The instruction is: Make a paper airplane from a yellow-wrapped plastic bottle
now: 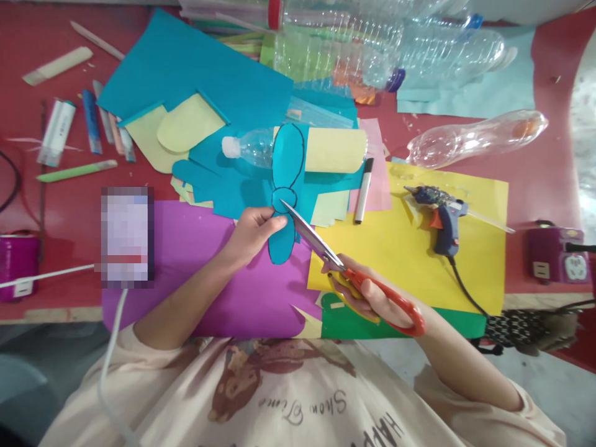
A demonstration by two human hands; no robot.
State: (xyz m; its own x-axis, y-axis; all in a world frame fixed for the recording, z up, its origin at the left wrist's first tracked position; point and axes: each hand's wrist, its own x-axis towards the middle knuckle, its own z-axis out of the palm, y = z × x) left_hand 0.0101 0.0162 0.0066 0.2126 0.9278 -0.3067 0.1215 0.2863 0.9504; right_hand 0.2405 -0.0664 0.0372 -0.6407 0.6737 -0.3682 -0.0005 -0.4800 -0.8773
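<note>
My left hand [257, 234] pinches a piece of blue paper [287, 155] between thumb and fingers. Black outlines on it mark a long upper loop, a small middle circle and a lower loop that is cut out at the bottom. Wrapped round the handles of a pair of scissors [321, 245], red and yellow, is my right hand [367, 292]. The blades point up and left, and their tips lie at the small circle. Behind the blue paper lies a clear plastic bottle [254, 148] with a white cap and a pale yellow paper band [336, 150].
A glue gun [444, 217] rests on yellow paper [372, 236] at the right. A black-and-white marker [364, 191] lies nearby. Several clear bottles [335, 56] are at the back. A phone [125, 236] with a cable sits on purple paper [186, 273] at the left.
</note>
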